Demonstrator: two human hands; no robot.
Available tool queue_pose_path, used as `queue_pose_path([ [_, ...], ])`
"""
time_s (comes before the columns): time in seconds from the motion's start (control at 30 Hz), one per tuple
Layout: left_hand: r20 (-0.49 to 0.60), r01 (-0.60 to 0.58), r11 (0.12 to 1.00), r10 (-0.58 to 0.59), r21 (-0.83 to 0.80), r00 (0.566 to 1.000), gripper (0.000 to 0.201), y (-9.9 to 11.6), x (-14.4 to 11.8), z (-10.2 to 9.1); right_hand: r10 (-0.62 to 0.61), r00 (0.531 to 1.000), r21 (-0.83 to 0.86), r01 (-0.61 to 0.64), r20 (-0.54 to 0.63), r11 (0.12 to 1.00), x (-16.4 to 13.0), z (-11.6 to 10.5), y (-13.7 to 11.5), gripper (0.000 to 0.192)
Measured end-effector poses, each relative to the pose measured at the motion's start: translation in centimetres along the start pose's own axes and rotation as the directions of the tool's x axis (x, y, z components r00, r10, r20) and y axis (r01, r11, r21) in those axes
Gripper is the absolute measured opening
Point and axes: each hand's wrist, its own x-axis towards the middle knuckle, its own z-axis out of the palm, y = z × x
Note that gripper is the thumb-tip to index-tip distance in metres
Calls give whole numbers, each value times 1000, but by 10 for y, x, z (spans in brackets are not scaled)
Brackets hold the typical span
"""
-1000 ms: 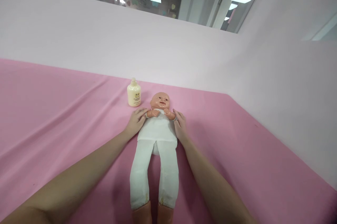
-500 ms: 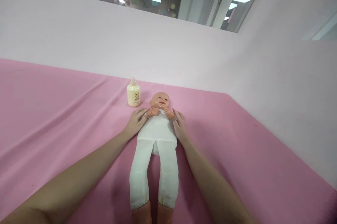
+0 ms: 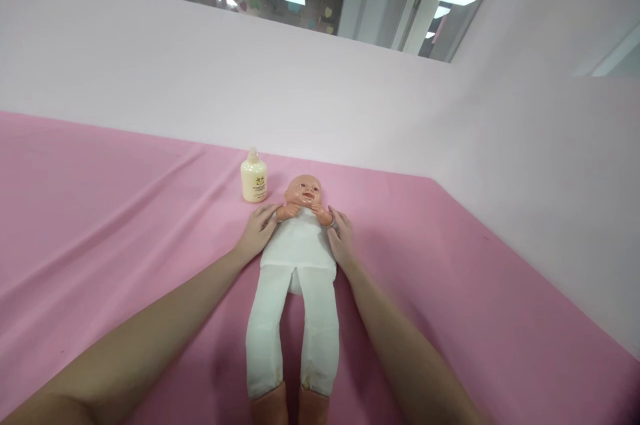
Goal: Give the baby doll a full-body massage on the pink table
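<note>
Both our left hand point(image 3: 257, 232) and our right hand point(image 3: 341, 235), in the head view, flank the doll point(image 3: 299, 245), fingers extended against its bent arms point(image 3: 288, 212); whether they pinch the sleeves, we cannot quite tell. The doll lies face-up on the pink cover point(image 3: 125, 225), between our forearms. We judge the step in hand as steadying its arms; the next move seems to call for light, even contact. We count two hands, one doll and one bottle point(image 3: 254, 182), upright near its head.

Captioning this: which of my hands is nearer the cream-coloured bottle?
Your left hand, on the same side of the baby doll as the bottle; your right hand is on the other.
</note>
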Motion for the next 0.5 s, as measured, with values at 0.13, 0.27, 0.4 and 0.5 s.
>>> queue_pose_path([
  [0.13, -34, 29, 999, -30, -34, 999, 42, -1, -1, 1, 40, 998, 84, -35, -58, 996, -1, 0, -1, 52],
  [0.27, -112, 79, 987, -95, -143, 989, 44, -3, -3, 1, 167, 978, 260, -130, -122, 957, -2, 0, -4, 48],
  [0.4, -181, 174, 943, -231, -284, 956, 45, -4, -4, 2, 310, 925, 438, -191, -219, 878, 2, 3, -1, 52],
  [0.5, -199, 262, 888, -354, -377, 914, 40, -6, -4, 2, 359, 889, 469, -197, -284, 861, 6, 2, 7, 57],
])
